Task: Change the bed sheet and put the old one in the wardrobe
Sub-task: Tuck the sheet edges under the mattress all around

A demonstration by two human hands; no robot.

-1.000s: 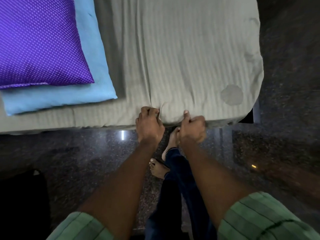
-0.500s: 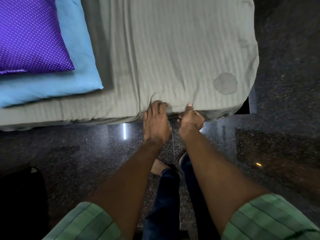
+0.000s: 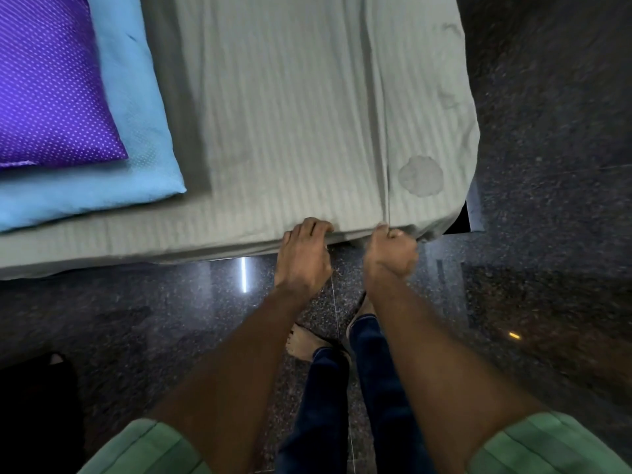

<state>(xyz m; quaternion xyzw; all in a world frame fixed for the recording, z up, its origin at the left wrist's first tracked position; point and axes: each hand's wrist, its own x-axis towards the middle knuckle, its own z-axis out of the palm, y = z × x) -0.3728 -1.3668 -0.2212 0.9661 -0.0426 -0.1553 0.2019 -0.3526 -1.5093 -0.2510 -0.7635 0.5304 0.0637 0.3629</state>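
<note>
A grey-green striped bed sheet (image 3: 290, 114) covers the mattress, with a round darker stain (image 3: 420, 175) near the front right corner. At the mattress's near edge my left hand (image 3: 302, 253) has its fingers curled over the sheet's edge. My right hand (image 3: 390, 249) grips the sheet's edge a little to the right, and a long fold runs up the sheet from that grip. The underside of the sheet edge is hidden.
A purple dotted pillow (image 3: 51, 87) lies on a light blue pillow (image 3: 136, 131) at the bed's left. Dark speckled floor (image 3: 547, 234) surrounds the bed. My bare feet (image 3: 304, 343) stand close to the bed edge. A black object (image 3: 34, 405) sits at the lower left.
Both hands stay gripping the sheet's near edge. A long fold has risen up the sheet from my right hand. The view has shifted and the pillows sit further left.
</note>
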